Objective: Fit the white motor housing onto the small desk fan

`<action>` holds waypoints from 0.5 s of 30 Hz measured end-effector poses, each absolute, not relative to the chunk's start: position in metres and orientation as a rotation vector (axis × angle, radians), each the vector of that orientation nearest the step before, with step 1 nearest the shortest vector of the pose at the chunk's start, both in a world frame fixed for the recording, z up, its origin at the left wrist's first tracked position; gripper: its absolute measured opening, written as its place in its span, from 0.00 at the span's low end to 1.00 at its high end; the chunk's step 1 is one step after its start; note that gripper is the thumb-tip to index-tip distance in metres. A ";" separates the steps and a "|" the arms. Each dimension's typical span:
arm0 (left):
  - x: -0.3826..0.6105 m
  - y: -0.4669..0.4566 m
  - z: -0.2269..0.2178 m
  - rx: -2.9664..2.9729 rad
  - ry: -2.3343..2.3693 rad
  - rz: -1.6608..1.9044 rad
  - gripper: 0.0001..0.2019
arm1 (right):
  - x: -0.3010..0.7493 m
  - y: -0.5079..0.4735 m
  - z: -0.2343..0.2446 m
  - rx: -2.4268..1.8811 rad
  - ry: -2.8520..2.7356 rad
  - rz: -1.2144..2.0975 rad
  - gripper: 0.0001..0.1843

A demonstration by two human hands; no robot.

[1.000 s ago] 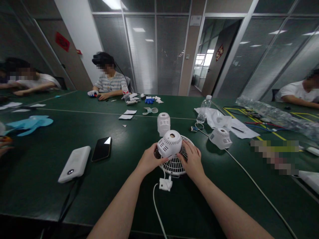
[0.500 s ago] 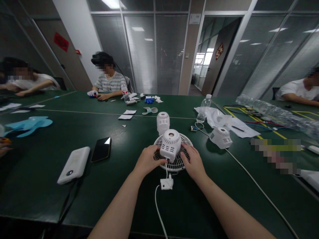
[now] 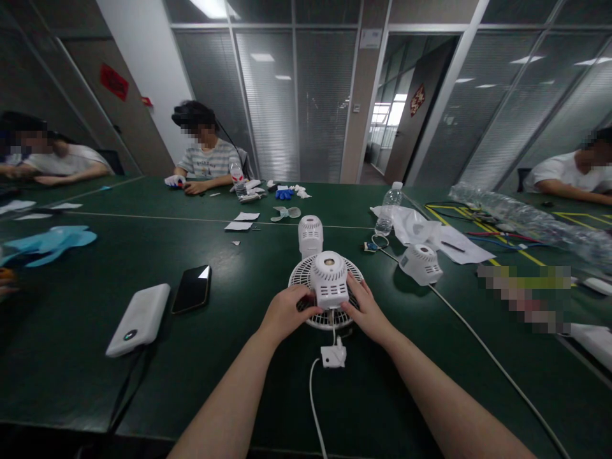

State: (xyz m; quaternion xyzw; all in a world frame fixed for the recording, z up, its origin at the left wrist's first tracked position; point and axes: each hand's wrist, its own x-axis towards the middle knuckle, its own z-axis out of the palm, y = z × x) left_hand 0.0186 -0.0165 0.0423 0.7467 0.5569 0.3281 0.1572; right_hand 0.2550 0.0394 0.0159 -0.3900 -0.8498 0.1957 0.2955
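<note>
A white fan lies face down on its round grille, with its slotted motor housing pointing up. My left hand grips the housing's left side, thumb near its lower edge. Against the right side presses my right hand, its thumb by the lower corner and its fingers over the grille. From the housing's near end a white cable runs down to a small white bracket-like part. Just behind the fan stands a second white housing.
A third white housing with a long cable lies to the right, near a water bottle and white paper sheeting. On the left are a phone and a power bank. Other people sit around the green table.
The fan's housing has turned between my hands, so its near end faces more toward me. The cable and small white part have swung right. My right thumb has come down to the housing's corner.
</note>
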 end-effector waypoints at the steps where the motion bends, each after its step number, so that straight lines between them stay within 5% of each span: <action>1: 0.019 -0.016 0.042 2.132 1.603 0.936 0.10 | 0.254 0.039 0.016 -1.049 -2.265 0.510 0.39; 15: 0.020 -0.013 0.042 2.143 1.629 0.824 0.12 | 0.252 0.036 0.017 -1.090 -2.322 0.402 0.42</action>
